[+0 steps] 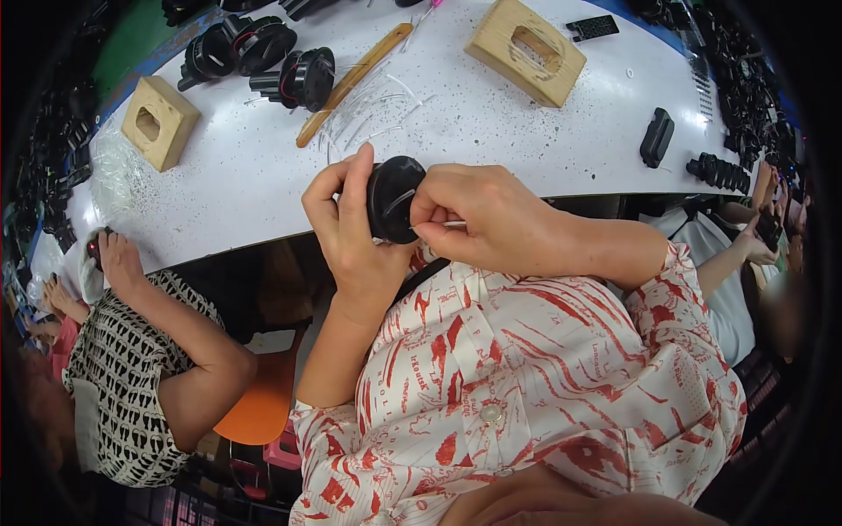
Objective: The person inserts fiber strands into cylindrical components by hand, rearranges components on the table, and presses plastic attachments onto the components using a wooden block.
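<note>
My left hand is wrapped round a black round plastic part, held just off the table's near edge with its broad face turned to the right. Against that face are the fingertips of my right hand, closed in a pinch. A thin pale strip shows between those fingers; most of it is hidden. Behind the hands lie loose clear strips beside a flat wooden stick. Several similar black round parts stand at the back left.
Wooden blocks with oval cutouts stand on the white table, one block left and another block at the back. A small black case lies at right. Dark crumbs dot the surface. Co-workers sit on both sides, including a patterned shirt.
</note>
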The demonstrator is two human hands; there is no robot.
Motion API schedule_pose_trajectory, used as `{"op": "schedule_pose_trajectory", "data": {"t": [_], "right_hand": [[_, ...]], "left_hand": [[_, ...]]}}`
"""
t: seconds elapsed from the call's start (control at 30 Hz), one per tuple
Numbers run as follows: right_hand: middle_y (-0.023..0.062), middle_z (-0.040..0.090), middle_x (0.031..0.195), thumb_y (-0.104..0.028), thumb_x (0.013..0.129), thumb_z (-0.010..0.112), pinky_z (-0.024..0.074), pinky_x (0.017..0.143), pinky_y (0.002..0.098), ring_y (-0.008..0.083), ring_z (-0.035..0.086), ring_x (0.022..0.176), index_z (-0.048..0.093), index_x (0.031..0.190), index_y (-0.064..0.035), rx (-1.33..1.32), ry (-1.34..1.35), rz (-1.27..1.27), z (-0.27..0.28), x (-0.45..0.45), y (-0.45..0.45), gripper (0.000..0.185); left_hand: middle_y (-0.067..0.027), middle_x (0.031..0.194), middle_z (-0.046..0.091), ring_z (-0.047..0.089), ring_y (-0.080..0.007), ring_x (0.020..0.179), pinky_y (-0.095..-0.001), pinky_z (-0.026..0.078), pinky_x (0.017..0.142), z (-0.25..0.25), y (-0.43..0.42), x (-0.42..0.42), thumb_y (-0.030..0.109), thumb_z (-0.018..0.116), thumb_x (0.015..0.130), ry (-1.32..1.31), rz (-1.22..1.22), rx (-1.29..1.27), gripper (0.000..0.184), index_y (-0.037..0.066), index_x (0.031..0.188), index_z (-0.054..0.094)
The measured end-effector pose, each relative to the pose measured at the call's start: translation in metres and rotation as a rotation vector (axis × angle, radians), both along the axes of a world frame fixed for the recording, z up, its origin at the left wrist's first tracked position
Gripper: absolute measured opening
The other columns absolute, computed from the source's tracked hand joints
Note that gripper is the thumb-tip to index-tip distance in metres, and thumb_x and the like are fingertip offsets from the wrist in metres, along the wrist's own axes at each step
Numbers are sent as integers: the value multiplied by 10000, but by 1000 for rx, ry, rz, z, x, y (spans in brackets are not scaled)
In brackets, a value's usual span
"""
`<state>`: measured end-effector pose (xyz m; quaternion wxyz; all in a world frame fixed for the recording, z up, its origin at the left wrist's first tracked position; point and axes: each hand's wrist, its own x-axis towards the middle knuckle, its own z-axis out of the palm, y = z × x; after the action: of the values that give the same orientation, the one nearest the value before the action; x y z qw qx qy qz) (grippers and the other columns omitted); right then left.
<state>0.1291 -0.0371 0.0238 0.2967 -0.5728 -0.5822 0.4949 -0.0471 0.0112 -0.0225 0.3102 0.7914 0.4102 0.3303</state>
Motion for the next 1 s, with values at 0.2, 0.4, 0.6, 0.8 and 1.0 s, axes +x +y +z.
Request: {"op": "schedule_pose_trajectory", "data": {"t": [0.2,0.4,0.6,0.8,1.0], "right_hand": [[123,635,895,-35,834,740,532,653,384,304,658,770,618,902,-2,228,-29,3,-3,11,-2,144],[128,621,878,-31,840,719,520,645,382,323,642,759,618,919,-5,401,-182,86,-8,17,-4,131],[94,621,843,-39,872,688,506,623,335,229,635,722,615,923,-5,15,29,139,-3,26,1,95],[57,627,833,-57,917,639,488,631,288,119,593,718,602,919,6,-202,159,144,-2,33,1,73],[64,630,873,-61,898,686,506,628,313,185,625,712,617,916,-5,10,93,165,-11,35,-6,91]], "left_hand": [[-147,1183,505,583,-300,1041,-374,519,868,7,3,-2,39,945,549,-2,-40,-169,928,22,1402,579],[-118,1184,540,611,-268,1067,-368,530,903,11,-2,-2,68,924,586,86,-23,-244,912,77,1432,583],[-119,1165,540,618,-269,1046,-379,537,887,16,-4,1,63,936,557,117,-50,-273,950,82,1439,582],[-127,1161,540,619,-278,1041,-385,541,872,20,-4,5,71,945,554,160,-80,-214,957,82,1439,581],[-120,1142,568,635,-263,1030,-374,539,884,24,0,6,131,953,569,194,-122,-247,934,75,1427,589]]}}
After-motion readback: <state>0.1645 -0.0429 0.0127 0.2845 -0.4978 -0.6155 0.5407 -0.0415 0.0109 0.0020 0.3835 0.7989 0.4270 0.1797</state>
